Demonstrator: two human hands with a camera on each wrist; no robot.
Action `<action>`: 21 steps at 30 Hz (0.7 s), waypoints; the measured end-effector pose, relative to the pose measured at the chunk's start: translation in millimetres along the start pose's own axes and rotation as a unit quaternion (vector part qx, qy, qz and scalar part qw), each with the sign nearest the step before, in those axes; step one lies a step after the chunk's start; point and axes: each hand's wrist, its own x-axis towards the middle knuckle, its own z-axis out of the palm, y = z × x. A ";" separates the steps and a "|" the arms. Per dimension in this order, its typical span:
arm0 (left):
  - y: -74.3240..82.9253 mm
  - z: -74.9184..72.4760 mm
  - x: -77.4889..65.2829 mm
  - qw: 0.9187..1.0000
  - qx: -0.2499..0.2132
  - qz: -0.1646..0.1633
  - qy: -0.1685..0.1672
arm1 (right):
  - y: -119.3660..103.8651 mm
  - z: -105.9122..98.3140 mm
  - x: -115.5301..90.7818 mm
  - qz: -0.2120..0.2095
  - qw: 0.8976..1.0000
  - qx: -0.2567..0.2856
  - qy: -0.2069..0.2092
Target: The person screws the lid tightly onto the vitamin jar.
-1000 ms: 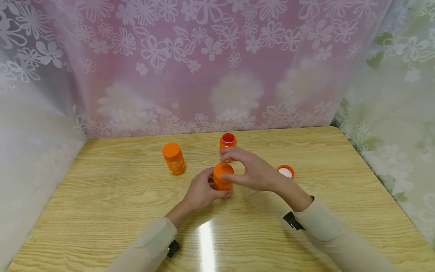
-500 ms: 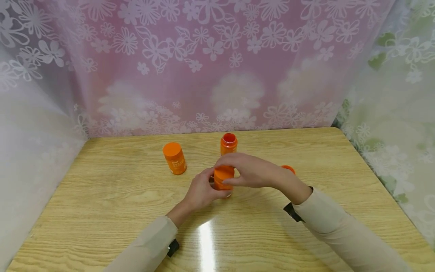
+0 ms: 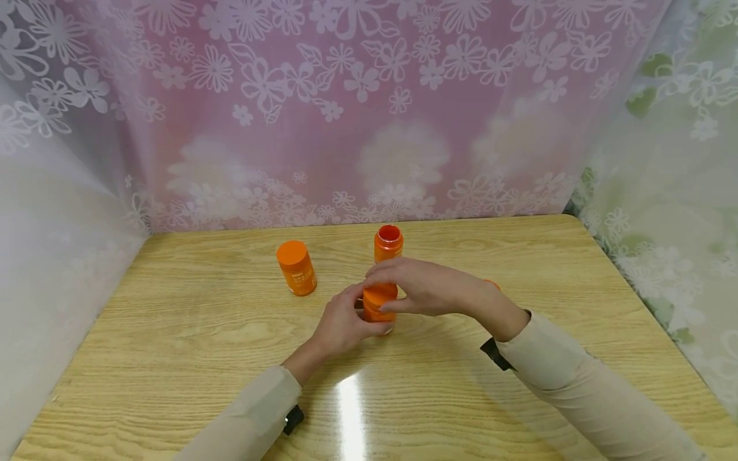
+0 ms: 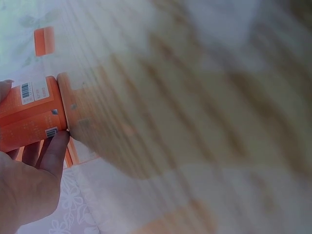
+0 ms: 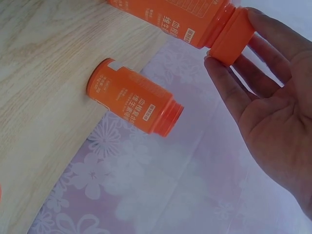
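In the head view an orange bottle [image 3: 377,315] stands upright near the middle of the table. My left hand [image 3: 339,323] holds its body low down, thumb on the near side. From above, my right hand [image 3: 429,288] grips the bottle's orange lid [image 5: 231,36] between thumb and fingers. The right wrist view has that lid over the bottle's neck, a narrow band of neck showing below it. Just behind stands a second orange bottle [image 3: 389,245] with no lid, its red mouth uncovered. The left wrist view catches my left fingers [image 4: 54,153] at the held bottle's base.
A third orange bottle [image 3: 296,269], with its lid on, stands to the left. A loose orange lid [image 3: 492,282] lies to the right, mostly hidden behind my right wrist. Floral curtains [image 3: 369,115] hang behind the wooden table [image 3: 202,358] and along its sides.
My right fingers have come down from hovering at the lid to gripping it. The right wrist has moved slightly and covers more of the loose lid. The left hand keeps its hold.
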 end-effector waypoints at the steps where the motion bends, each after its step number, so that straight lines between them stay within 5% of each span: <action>1: 0.0 0.0 0.0 1.000 0.000 0.000 0.001 | -0.7 -0.6 -0.2 0.002 1.000 0.000 -0.004; 21: -1.1 0.1 1.0 1.000 0.003 0.010 0.001 | 0.0 -4.9 -2.2 -0.017 0.999 0.044 -0.020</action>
